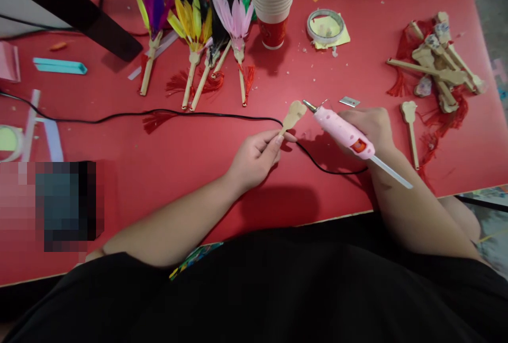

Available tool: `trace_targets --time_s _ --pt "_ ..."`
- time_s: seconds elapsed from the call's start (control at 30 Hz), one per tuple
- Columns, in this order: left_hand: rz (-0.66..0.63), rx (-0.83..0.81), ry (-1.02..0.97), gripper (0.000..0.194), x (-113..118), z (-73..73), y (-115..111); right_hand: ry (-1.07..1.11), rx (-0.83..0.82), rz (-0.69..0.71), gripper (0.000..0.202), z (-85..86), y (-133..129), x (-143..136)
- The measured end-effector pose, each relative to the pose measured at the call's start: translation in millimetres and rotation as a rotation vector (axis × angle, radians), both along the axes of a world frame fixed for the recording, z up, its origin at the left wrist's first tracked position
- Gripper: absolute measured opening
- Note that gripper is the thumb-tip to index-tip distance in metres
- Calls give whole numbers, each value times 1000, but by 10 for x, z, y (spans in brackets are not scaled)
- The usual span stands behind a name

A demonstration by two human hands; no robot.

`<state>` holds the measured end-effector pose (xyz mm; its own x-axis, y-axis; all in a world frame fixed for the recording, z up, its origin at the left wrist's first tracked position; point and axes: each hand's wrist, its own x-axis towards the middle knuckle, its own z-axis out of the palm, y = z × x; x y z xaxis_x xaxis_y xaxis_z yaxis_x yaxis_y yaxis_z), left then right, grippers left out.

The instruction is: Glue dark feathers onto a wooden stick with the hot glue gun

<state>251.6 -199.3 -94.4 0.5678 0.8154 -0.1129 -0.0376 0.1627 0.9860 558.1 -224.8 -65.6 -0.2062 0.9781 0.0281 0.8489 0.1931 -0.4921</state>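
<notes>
Paddle (294, 115) is being held in front of the cup stack (273, 1), left hand (257, 158) pinching its stem (282, 131), right hand (375, 125) gripping the glue gun (342, 129); its nozzle (309, 105) should be tracking slowly, without scraping.

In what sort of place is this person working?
Probably a craft worktable: the left hand holds a small wooden stick, the right hand a pink glue gun, and feathered sticks lie on the red table.
</notes>
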Motion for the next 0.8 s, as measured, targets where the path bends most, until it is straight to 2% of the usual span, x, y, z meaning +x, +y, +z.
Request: trace_targets --time_s 0.17,0.37,0.47,0.67,0.8 --pt "8 -46 -16 62 -8 70 17 70 69 121 21 69 36 11" --pt "25 -72 -23 62 0 55 1 42 137 210 10 -28 7 -30" --pt "15 -54 -30 63 5 50 -1 -40 82 198 10 -37 -5 -81" --pt "36 -12 -8 61 7 49 -17 -132 -122 110 22 117 28 -187" --pt "32 0 -17 60 6 31 -40 -157 -209 101 25 158 54 -191"
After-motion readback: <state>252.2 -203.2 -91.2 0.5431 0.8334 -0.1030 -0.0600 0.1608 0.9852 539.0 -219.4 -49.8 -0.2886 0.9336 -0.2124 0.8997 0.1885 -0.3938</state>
